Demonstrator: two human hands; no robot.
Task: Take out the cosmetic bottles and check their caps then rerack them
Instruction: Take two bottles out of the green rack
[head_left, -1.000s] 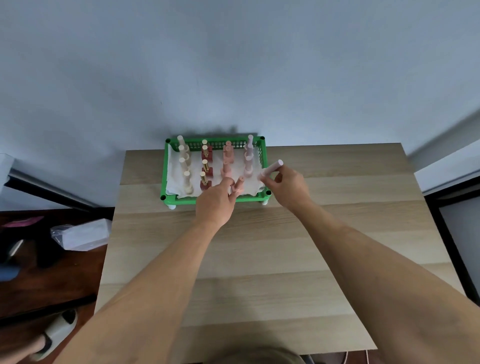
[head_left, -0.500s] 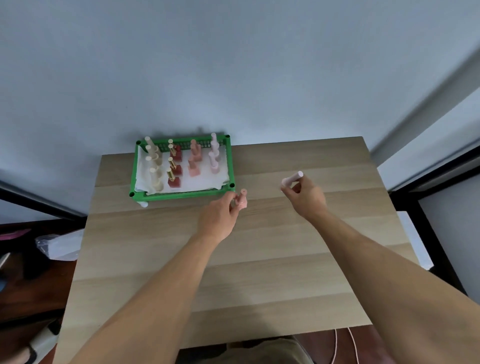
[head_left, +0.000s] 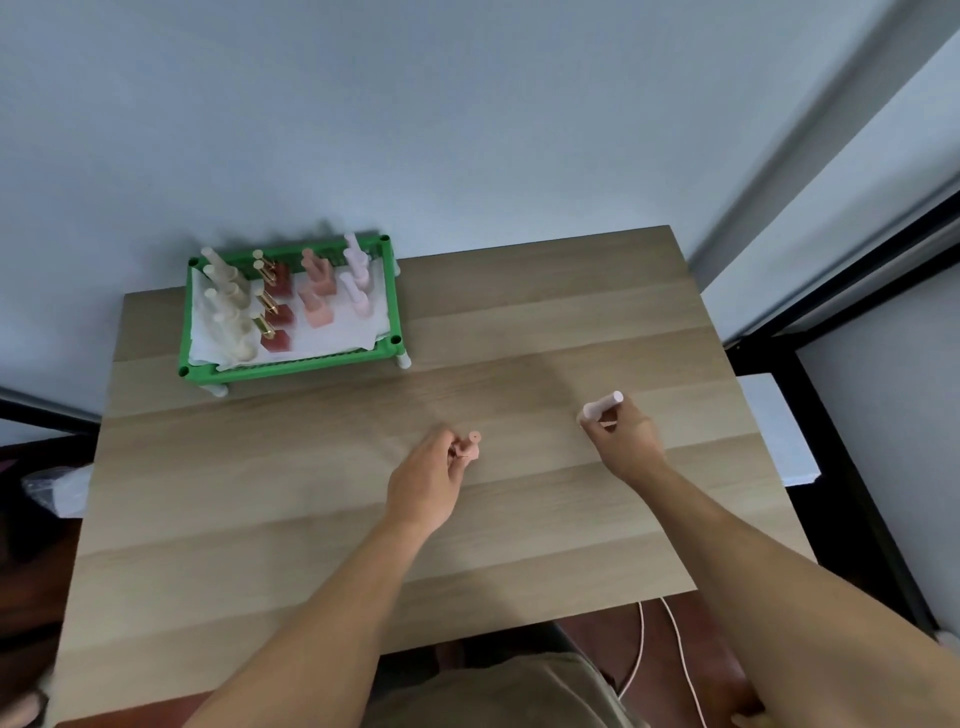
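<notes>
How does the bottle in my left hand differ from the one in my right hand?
The bottle in the left hand is salmon pink; the bottle in the right hand is a paler lilac pink. The left hand holds its bottle nearly upright, cap towards the wall, while the right hand holds its bottle tilted, cap pointing up and to the right. More of the right one's cap shows. Both are small, capped, pinched in the fingers and out of the green rack.

Wooden table (head_left: 322, 519), green rack (head_left: 291, 364) atop
</notes>
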